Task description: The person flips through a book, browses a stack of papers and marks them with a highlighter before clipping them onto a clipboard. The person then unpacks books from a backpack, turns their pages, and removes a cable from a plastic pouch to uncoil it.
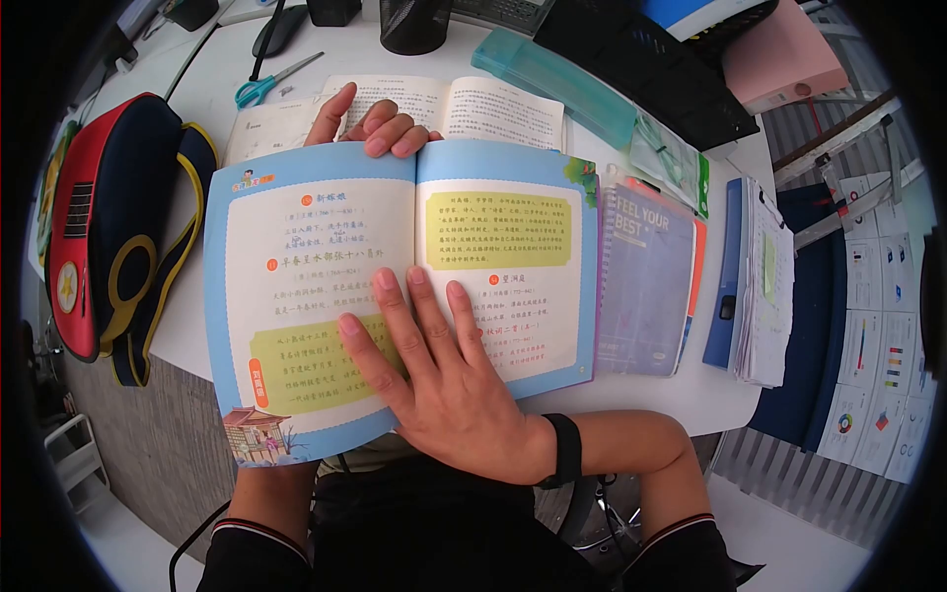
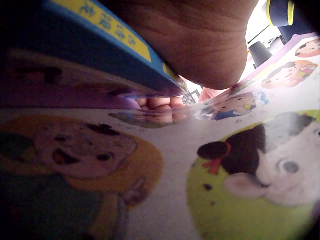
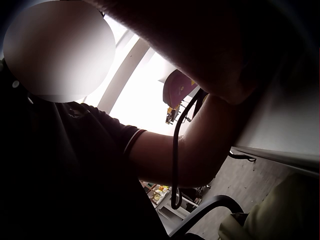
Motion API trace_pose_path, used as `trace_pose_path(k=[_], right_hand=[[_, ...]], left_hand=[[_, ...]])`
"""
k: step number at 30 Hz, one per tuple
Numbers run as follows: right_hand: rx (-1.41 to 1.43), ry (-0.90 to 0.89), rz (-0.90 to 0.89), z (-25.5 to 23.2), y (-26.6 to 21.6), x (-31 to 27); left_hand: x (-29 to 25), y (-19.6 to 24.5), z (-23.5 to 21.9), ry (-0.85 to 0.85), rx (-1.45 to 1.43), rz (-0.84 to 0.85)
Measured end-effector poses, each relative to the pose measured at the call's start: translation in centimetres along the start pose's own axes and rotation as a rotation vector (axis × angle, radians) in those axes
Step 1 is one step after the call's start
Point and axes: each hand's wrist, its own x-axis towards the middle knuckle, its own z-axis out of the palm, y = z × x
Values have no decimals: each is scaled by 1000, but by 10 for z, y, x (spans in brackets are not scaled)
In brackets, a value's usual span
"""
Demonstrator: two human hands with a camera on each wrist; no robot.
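An open book (image 1: 306, 237) with blue page borders is held up over the desk. From behind it my left hand (image 1: 370, 123) grips the top edge near the spine; its forearm passes beneath the book. Seen from the left wrist, the palm (image 2: 205, 45) is against the book, whose cover (image 2: 170, 170) shows cartoon children. My right hand (image 1: 459, 405) lies flat across the lower middle of both pages, fingers straight and slightly spread, hiding some print. The right wrist view shows mostly a dark sleeve and an arm (image 3: 170, 155), not the book.
Behind stands a second open book (image 1: 503, 118) lying flat, with scissors (image 1: 258, 91) and a pen cup (image 1: 414, 25) beyond. A red and navy bag (image 1: 109, 227) is at left. Right are a notebook (image 1: 646, 286), a teal case (image 1: 552, 84) and a blue clipboard with papers (image 1: 764, 286).
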Motion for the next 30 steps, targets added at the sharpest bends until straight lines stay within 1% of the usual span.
trace_pose_path(k=[6,8,9,11,15,17,23,26,28,29,30], right_hand=[[0,3,0,1,0,-1],[5,9,1,2,0,-1],[3,9,1,2,0,-1],[2,8,3,2,0,-1],[7,8,3,2,0,-1],[8,7,5,2,0,-1],[22,-8,2,-3,1,0],[1,-55,-20,-15,6,4],[135,-201,-75,-38,16,11],[134,-203,-77,-47,24,14],[235,-235,-120,-57,33,16]], left_hand=[[0,0,4,31,4,-7],[-1,-2,7,83,30,17],[-1,-2,5,84,30,16],[0,0,1,28,2,-4],[0,-1,3,43,32,7],[0,0,3,41,-9,-6],[0,1,0,39,-4,1],[0,0,3,40,-43,11],[0,0,5,50,-56,23],[-1,0,6,59,-68,33],[-1,-1,7,60,-69,36]])
